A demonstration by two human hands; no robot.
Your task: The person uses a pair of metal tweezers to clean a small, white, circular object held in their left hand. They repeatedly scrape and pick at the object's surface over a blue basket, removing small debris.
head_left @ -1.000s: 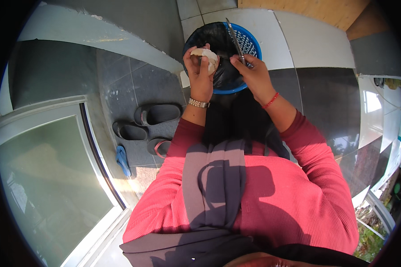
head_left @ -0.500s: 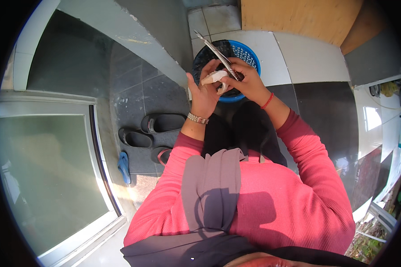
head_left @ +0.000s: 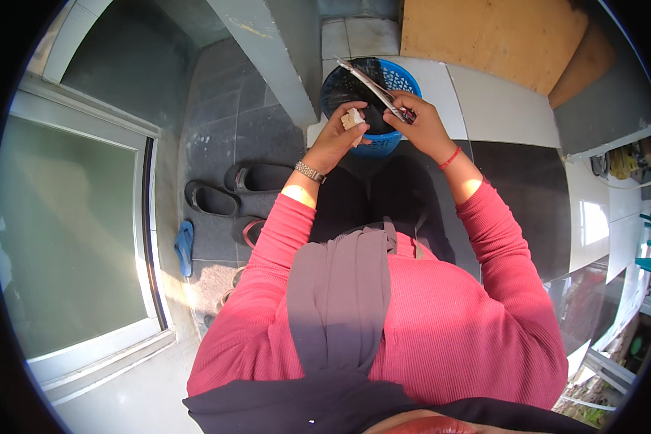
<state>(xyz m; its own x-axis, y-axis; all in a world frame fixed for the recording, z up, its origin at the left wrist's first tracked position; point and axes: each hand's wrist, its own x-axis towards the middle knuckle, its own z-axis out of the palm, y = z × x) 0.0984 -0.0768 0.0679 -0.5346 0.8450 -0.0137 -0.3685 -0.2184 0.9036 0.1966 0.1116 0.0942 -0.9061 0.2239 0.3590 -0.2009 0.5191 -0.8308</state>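
Pinching the small pale chunk (head_left: 352,118) in my left hand (head_left: 338,136) over the blue basket (head_left: 383,94), I judge it light, firm, maybe slippery, best gripped by its sides, while my right hand (head_left: 421,124) clasps the knife (head_left: 372,88) handle.

The left hand (head_left: 336,137) sits lower now, beside the near rim of the blue basket (head_left: 394,76) rather than up over its dark inside, and the pale chunk (head_left: 352,118) shows at its fingertips instead of being wrapped in the palm. The right hand (head_left: 419,123) has swung the knife (head_left: 372,85) so that its blade slants up to the left across the basket (a second ago it pointed almost straight away). The two hands are nearer together, the chunk just below the blade.
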